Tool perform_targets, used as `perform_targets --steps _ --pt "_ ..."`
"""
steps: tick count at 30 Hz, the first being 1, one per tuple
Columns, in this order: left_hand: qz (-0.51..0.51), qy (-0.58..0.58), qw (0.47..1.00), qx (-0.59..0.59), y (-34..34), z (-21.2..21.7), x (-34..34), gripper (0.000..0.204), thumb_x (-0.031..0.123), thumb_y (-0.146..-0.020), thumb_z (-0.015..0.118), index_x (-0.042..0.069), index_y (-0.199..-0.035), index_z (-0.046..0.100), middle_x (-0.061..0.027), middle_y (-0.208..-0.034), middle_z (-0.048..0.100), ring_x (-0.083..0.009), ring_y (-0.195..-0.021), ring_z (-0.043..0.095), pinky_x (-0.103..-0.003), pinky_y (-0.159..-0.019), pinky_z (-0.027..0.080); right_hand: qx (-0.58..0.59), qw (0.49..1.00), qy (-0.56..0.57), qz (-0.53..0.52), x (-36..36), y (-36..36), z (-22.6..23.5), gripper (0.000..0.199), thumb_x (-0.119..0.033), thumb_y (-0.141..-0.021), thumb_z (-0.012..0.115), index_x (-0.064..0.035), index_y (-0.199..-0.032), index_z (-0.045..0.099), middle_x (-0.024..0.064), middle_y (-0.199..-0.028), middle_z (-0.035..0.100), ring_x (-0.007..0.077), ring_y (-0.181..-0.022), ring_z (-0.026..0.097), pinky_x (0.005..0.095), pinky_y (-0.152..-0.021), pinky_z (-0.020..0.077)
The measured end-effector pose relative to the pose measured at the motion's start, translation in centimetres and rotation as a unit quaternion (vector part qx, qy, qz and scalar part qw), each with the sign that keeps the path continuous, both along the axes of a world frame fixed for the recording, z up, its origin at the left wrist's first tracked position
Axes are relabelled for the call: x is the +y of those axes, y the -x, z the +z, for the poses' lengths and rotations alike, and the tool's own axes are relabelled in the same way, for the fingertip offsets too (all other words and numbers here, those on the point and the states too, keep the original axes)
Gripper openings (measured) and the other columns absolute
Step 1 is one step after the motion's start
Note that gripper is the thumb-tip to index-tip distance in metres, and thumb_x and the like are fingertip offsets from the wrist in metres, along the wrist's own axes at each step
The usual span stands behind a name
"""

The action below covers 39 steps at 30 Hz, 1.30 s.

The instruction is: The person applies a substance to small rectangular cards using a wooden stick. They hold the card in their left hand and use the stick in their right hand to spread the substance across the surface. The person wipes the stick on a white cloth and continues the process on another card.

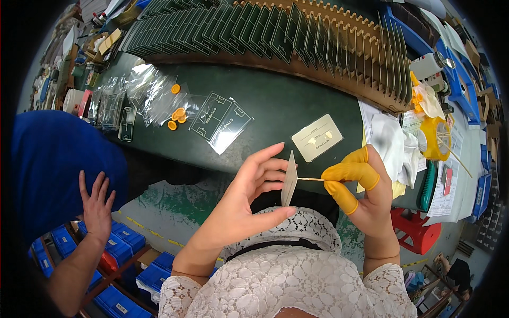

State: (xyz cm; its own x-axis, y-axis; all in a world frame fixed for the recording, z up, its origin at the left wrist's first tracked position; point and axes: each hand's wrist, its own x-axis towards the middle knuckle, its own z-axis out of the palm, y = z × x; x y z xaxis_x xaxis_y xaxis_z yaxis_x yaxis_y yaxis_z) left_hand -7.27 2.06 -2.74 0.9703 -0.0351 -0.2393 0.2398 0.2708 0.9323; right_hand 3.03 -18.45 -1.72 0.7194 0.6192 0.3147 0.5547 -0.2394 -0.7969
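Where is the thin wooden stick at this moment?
In the head view, right of centre: the thin wooden stick lies level between the right hand and the clear plate in the left hand.

I see clear bags (139, 87) crumpled at the desk's (275, 100) far left, a cream rectangular label card (317, 137) lying mid-desk, printed paper sheets (444, 185) at right.

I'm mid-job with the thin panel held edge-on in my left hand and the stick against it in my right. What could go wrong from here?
1. The left hand grips the thin clear panel only at its edges by the fingertips, so pressure from the wooden stick could tip or flex it.
2. The panel is held off the green table, above the lap; a slip would likely drop it toward the floor.
3. The right hand pinches the stick through yellow finger cots, which may dull feel; the stick could skid and scratch.
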Motion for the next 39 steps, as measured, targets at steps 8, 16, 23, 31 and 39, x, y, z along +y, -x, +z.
perform_targets --steps 8,16,23,31,39 --pt "-0.002 -0.003 1.000 -0.004 -0.01 -0.16 0.04 0.089 -0.006 -0.075 0.075 0.005 -0.150 0.028 -0.0175 -0.136 0.050 -0.0232 -0.121 0.054 -0.036 -0.104 0.042 -0.026 1.000 -0.007 0.005 0.15 -0.08 0.23 0.026 -0.003 -0.071 0.079 -0.0025 -0.094 0.067 0.0081 -0.083 0.058 0.0250 -0.073 0.051 0.0346 -0.064 0.0393" --pt "0.000 -0.004 1.000 -0.012 -0.04 -0.26 0.04 0.090 -0.006 -0.074 0.077 0.004 -0.150 0.029 -0.0161 -0.136 0.051 -0.0241 -0.124 0.053 -0.036 -0.105 0.041 -0.016 1.000 -0.017 0.008 0.12 -0.01 0.35 0.026 -0.003 -0.071 0.080 -0.0029 -0.094 0.067 0.0081 -0.083 0.058 0.0245 -0.073 0.051 0.0344 -0.062 0.0395" --pt "0.010 -0.005 0.999 -0.043 -0.21 -0.30 0.04 0.089 -0.009 -0.071 0.078 0.002 -0.148 0.033 -0.0151 -0.134 0.052 -0.0246 -0.129 0.049 -0.037 -0.111 0.036 0.011 1.000 -0.017 0.020 0.14 0.18 0.46 0.026 -0.003 -0.070 0.080 -0.0039 -0.093 0.069 0.0075 -0.082 0.057 0.0237 -0.072 0.050 0.0338 -0.062 0.0400" --pt "0.004 -0.052 0.997 -0.054 -0.30 -0.23 0.17 0.079 -0.010 -0.068 0.078 -0.001 -0.139 0.045 -0.0137 -0.131 0.055 -0.0228 -0.131 0.049 -0.038 -0.114 0.031 -0.007 0.999 -0.014 0.048 0.19 0.30 0.77 0.025 -0.004 -0.069 0.082 -0.0042 -0.092 0.069 0.0074 -0.079 0.054 0.0234 -0.071 0.051 0.0330 -0.061 0.0393" --pt "0.002 -0.057 0.997 -0.060 -0.28 -0.40 0.25 0.079 -0.010 -0.068 0.078 -0.001 -0.138 0.045 -0.0135 -0.131 0.056 -0.0228 -0.131 0.049 -0.038 -0.114 0.031 -0.017 0.998 -0.008 0.057 0.26 0.24 0.86 0.027 -0.004 -0.069 0.082 -0.0047 -0.093 0.069 0.0073 -0.079 0.054 0.0236 -0.070 0.051 0.0338 -0.062 0.0386"
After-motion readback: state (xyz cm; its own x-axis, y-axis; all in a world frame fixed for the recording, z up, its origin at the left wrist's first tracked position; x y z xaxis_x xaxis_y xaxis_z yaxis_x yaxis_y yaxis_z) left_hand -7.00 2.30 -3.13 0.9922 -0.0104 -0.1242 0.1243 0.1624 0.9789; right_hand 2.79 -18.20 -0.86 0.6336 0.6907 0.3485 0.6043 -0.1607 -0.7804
